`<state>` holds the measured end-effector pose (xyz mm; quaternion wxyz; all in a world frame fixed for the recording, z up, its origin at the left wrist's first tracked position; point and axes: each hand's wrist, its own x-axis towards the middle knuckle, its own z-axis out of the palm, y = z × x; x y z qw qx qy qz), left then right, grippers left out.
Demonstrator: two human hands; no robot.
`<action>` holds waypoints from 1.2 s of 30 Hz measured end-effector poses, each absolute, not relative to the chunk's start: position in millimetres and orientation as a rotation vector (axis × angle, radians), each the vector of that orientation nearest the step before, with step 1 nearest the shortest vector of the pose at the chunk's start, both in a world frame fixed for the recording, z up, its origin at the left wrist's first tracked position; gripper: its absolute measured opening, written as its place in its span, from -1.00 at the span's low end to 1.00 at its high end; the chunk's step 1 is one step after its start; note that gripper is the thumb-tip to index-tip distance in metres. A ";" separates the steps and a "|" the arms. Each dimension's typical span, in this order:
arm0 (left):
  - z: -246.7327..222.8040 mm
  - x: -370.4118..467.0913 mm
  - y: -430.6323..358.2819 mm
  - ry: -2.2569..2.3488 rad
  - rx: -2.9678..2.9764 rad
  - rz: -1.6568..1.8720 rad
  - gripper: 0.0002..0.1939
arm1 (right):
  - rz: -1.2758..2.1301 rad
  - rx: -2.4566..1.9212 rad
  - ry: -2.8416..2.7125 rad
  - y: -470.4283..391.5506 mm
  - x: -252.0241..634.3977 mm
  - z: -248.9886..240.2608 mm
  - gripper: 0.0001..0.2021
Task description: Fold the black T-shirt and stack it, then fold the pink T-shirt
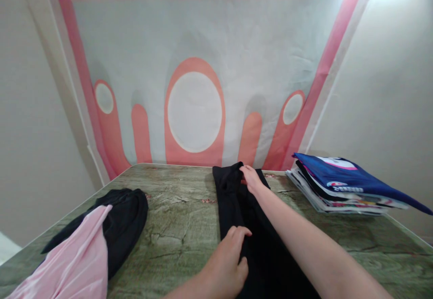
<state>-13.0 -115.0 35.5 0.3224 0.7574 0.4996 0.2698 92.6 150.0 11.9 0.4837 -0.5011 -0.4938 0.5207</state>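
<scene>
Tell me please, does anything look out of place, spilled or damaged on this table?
The folded stack at the right looks a little askew: its layers do not line up, and the blue top piece sticks out past the others. I see no spill or damage.

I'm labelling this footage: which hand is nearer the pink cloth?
Left. The left hand is right of the pink cloth; the right hand is farther right and farther forward.

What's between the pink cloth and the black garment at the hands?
A dark bundle partly under the pink cloth, then bare tabletop up to the black garment, in the head view.
</scene>
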 end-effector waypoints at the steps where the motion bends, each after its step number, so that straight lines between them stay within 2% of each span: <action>1: 31.1 -5.0 -112.3 1.287 2.005 0.648 -0.41 | 1.281 -1.236 -1.165 149.8 111.5 7.0 -0.92; 5: 9.6 15.9 -105.7 1.271 2.027 0.360 -0.32 | 1.369 -1.319 -1.084 145.5 161.4 -16.5 -0.77; 8: 5.2 18.6 -106.0 1.278 2.036 0.303 -0.30 | 1.393 -1.371 -1.081 146.5 169.9 -29.0 -0.64; 10: 8.8 16.5 -107.1 1.266 2.031 0.303 -0.29 | 1.376 -1.420 -1.103 149.9 168.4 -32.8 -0.67; 14: 14.4 11.3 -107.5 1.277 1.976 0.257 -0.24 | 1.248 -1.522 -1.206 155.4 166.4 -30.5 -0.85; 16: 12.6 10.3 -107.2 1.286 1.946 0.212 -0.22 | 1.118 -1.552 -1.247 154.5 168.0 -26.3 -0.83; 20: 10.6 15.4 -111.6 1.297 1.942 0.087 -0.17 | 0.623 -1.498 -1.577 144.6 170.4 -22.1 -0.70; 22: 13.9 22.1 -117.1 1.320 1.984 0.003 -0.22 | 0.336 -1.443 -1.849 138.4 170.5 -25.7 -0.76; 24: 18.0 29.5 -122.9 1.349 2.075 -0.109 -0.30 | 0.202 -1.438 -2.000 133.6 170.6 -32.8 -0.82; 30: 21.4 27.5 -128.5 1.376 2.282 -0.271 -0.39 | 0.160 -1.515 -1.927 126.2 160.9 -50.7 -0.86; 34: 33.0 12.0 -127.0 1.344 2.258 -0.371 -0.27 | 0.184 -1.539 -1.852 119.6 145.2 -50.8 -0.86; 36: 40.8 8.6 -128.1 1.333 2.252 -0.400 -0.28 | 0.222 -1.481 -1.854 117.7 143.2 -51.0 -0.84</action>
